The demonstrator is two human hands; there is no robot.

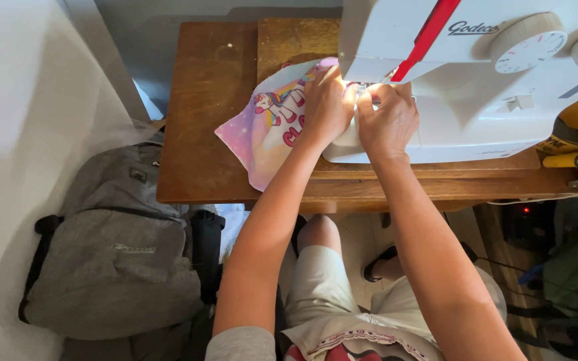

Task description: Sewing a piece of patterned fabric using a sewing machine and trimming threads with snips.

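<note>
Both hands, left hand (328, 101) and right hand (387, 119), pinch the pink unicorn-print fabric (269, 130) under the white sewing machine (476, 80) at the wooden table's (195, 134) far edge; fingertips so near the needle could be pricked.

Sewing machine (476, 80) arm hides the needle and fingertips.

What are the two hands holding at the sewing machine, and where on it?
The left hand presses flat on the pink unicorn fabric near its edge by the needle. The right hand has its fingers at the needle area; whether it grips anything cannot be told.
</note>
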